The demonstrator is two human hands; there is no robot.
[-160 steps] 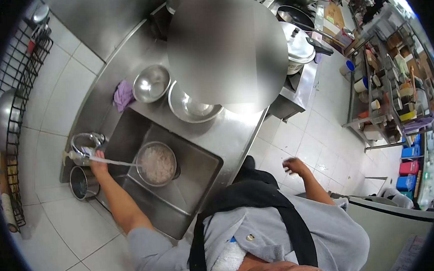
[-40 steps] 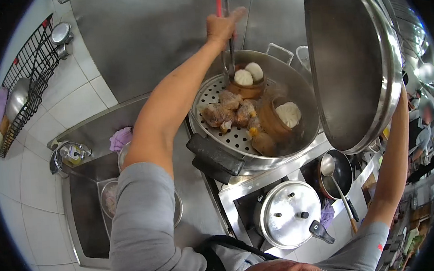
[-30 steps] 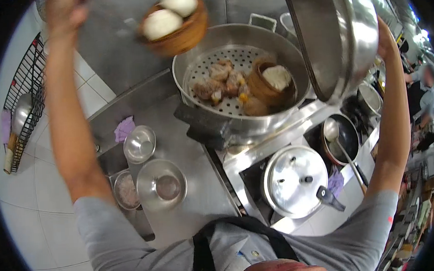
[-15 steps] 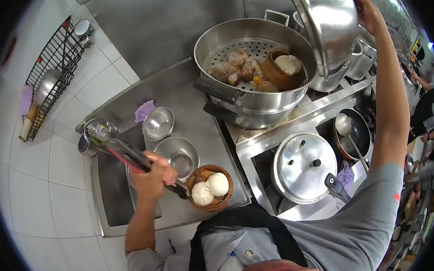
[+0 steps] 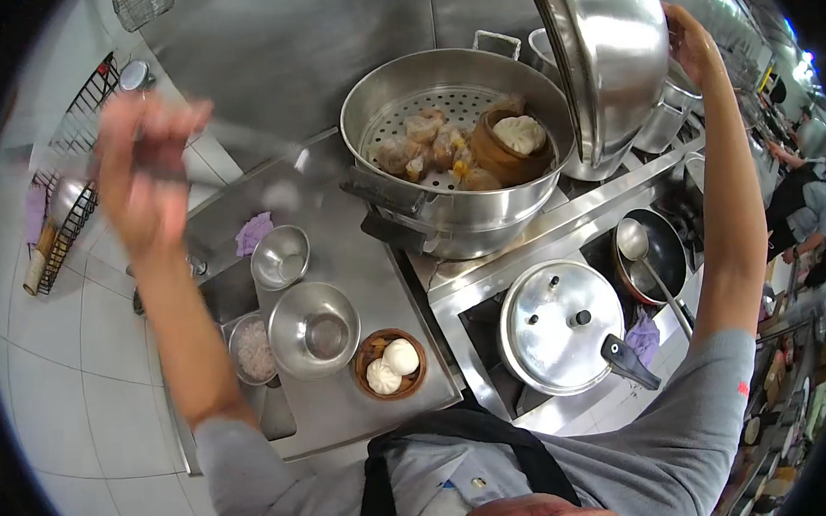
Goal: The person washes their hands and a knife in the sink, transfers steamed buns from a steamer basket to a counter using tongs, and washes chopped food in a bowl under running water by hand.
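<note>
My left hand (image 5: 147, 169) is raised over the sink side, closed around tongs that are badly smeared by motion. My right hand (image 5: 691, 42) grips the big steel lid (image 5: 617, 51), held tilted up beside the steamer pot (image 5: 463, 223). On the pot's perforated tray lie several wrapped, brownish food pieces (image 5: 445, 149) and a small bamboo steamer (image 5: 511, 164) with a white bun (image 5: 520, 135). Another bamboo steamer (image 5: 419, 360), holding two white buns (image 5: 383, 376), sits on the steel counter near my body.
Metal bowls (image 5: 314, 330) stand left of the buns, and a bowl of pinkish contents (image 5: 254, 350) is at the sink. A pressure cooker (image 5: 562, 330) and a pan with a ladle (image 5: 632, 239) occupy the stove. A wire rack (image 5: 65, 220) hangs left. Other people (image 5: 806, 191) are at far right.
My left hand has swung up and left with the tongs, away from the two buns. My right hand still holds the lid up. The view has shifted slightly.
</note>
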